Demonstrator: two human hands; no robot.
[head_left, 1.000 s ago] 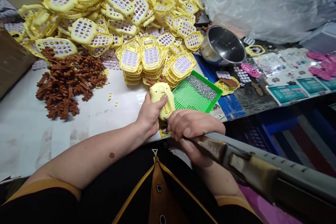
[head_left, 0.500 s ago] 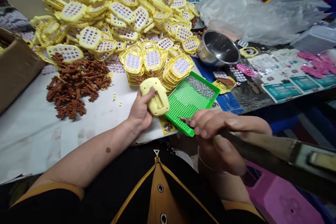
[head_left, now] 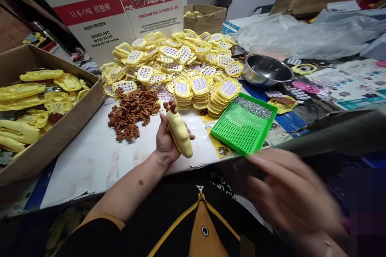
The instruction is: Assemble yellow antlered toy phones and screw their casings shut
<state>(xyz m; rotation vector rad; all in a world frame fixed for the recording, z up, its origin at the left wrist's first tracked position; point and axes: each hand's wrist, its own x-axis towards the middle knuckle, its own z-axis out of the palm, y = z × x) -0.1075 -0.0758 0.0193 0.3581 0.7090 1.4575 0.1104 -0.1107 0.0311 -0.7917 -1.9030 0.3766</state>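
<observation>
Head: left hand (head_left: 165, 141) clasps yellow casing (head_left: 180, 134), now edge-on; right hand (head_left: 294, 194), grip unclear.

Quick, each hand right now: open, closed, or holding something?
Left hand: closed, holding a yellow casing.
Right hand: too blurred to tell whether it's open, closed or holding anything.

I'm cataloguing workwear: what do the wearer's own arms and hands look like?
The left hand and blurred right hand are gloveless. The black left sleeve has a mustard edge and leaves the left forearm bare, with a small round mark. The right arm seems to wear a thin pale wristband.
</observation>
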